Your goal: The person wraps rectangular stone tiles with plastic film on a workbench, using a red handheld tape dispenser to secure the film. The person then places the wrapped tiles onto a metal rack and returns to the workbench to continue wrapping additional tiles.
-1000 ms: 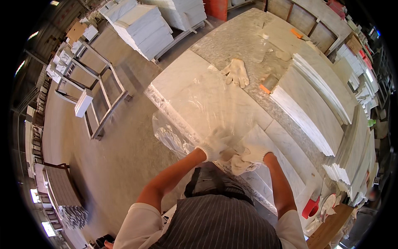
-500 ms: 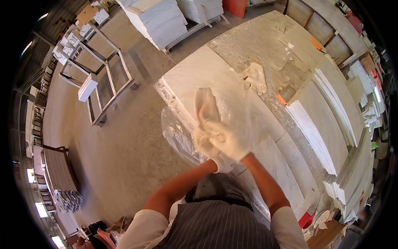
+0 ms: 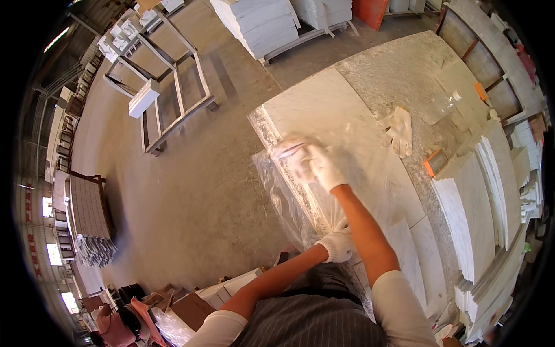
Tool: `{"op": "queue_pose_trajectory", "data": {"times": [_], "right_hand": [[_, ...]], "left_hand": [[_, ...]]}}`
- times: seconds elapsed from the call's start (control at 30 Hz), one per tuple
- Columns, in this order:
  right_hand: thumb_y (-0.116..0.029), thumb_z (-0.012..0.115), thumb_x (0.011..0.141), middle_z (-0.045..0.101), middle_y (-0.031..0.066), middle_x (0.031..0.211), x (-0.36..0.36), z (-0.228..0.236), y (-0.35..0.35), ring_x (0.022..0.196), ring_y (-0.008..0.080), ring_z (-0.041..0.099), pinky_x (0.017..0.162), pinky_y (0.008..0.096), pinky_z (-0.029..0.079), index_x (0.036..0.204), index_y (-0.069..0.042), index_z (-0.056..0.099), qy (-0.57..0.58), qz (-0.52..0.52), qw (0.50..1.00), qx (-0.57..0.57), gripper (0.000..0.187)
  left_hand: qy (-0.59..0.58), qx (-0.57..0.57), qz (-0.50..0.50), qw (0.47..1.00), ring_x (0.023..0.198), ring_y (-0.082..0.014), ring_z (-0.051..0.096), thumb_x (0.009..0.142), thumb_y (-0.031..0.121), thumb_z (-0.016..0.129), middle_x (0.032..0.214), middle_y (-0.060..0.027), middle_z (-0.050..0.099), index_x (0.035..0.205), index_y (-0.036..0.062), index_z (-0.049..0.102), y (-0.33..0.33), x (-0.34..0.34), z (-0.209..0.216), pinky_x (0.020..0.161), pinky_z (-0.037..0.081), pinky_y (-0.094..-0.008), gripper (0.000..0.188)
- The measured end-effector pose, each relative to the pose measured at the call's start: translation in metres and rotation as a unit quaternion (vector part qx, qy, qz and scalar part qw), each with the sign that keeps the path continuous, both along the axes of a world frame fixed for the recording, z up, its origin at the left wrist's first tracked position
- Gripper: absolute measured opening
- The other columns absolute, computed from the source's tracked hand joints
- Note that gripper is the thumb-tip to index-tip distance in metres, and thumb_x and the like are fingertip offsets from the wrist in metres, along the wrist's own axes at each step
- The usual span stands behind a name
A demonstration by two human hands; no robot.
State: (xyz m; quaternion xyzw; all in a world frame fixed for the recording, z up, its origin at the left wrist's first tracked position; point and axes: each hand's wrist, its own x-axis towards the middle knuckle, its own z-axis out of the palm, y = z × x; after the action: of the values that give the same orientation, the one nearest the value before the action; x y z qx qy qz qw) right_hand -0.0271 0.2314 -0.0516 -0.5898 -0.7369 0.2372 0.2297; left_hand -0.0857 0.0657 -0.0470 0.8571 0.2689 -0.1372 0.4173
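Observation:
A white knit glove covers my right hand (image 3: 325,166), stretched out over the pale marble slab (image 3: 315,95) near its rough left edge. Bunched under its fingers is a pale, cloth-like piece (image 3: 292,149), smeared by motion. Closer to my body, my gloved left hand (image 3: 340,246) is closed at the slab's near left edge, where folds of clear plastic film (image 3: 289,199) gather. My right forearm partly hides its fingers. The film lies over the slab and hangs off its left side.
On the table to the right lie a spare white glove (image 3: 399,132), a clear bottle (image 3: 445,107) and an orange-edged block (image 3: 435,163). Stacked marble slabs (image 3: 471,217) stand at the right. A metal rack (image 3: 176,95) sits on the floor at left, with slab stacks (image 3: 257,29) beyond.
My hands were together with a long brownish-white piece pointing away. Now they are apart: the right has moved to the slab's left edge, the left back toward my body. The view has shifted.

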Motion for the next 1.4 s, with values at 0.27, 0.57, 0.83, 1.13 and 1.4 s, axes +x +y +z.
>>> {"op": "queue_pose_trajectory", "data": {"times": [0.27,0.57,0.83,1.13,1.4], "right_hand": [[-0.013,0.060,0.090,0.065,0.0169,0.112,0.203,-0.012,-0.039,0.097,0.0268,0.065,0.083,0.0369,0.052,0.135,-0.014,0.054,0.040,-0.300,0.953,0.019,0.046],[-0.015,0.068,0.081,0.066,0.0128,0.112,0.222,0.151,-0.201,0.094,0.0228,0.067,0.081,0.0327,0.053,0.148,-0.008,0.037,0.085,-0.011,0.975,-0.204,0.074],[-0.033,0.067,0.076,0.068,0.0187,0.099,0.128,0.122,-0.227,0.089,0.0374,0.066,0.074,0.0470,0.051,0.148,-0.016,0.034,-0.065,0.018,0.921,-0.383,0.081],[-0.023,0.068,0.080,0.068,0.0136,0.093,0.118,0.083,-0.244,0.085,0.0248,0.068,0.073,0.0377,0.053,0.113,-0.005,0.064,0.170,-0.023,0.905,-0.390,0.038],[-0.009,0.059,0.086,0.070,0.0074,0.106,0.085,0.056,-0.271,0.098,0.0128,0.063,0.087,0.0286,0.051,0.120,0.001,0.062,0.548,-0.014,0.762,-0.347,0.036]], "left_hand": [[-0.091,0.102,-0.077,0.988,0.148,-0.0327,0.016,0.077,0.012,0.057,0.149,-0.0042,0.040,0.111,0.0106,0.072,0.003,0.006,-0.009,0.118,0.009,-0.0582,0.037],[-0.179,0.150,-0.031,0.972,0.140,-0.0303,0.031,0.078,0.012,0.057,0.137,-0.0061,0.051,0.104,0.0104,0.072,0.003,-0.001,-0.018,0.115,0.016,-0.0574,0.030],[-0.048,-0.055,-0.060,0.996,0.099,-0.0302,0.062,0.084,0.022,0.061,0.099,-0.0106,0.068,0.099,0.0091,0.069,0.028,0.001,0.038,0.092,0.046,-0.0414,0.021],[0.044,-0.013,0.099,0.994,0.087,-0.0315,0.066,0.087,0.036,0.067,0.103,-0.0145,0.069,0.108,0.0090,0.066,0.028,-0.030,0.113,0.077,0.052,-0.0381,0.035],[0.232,0.140,-0.066,0.960,0.088,-0.0349,0.068,0.087,0.035,0.060,0.095,-0.0122,0.070,0.102,0.0116,0.068,0.049,-0.147,0.080,0.078,0.053,-0.0460,0.029]]}}
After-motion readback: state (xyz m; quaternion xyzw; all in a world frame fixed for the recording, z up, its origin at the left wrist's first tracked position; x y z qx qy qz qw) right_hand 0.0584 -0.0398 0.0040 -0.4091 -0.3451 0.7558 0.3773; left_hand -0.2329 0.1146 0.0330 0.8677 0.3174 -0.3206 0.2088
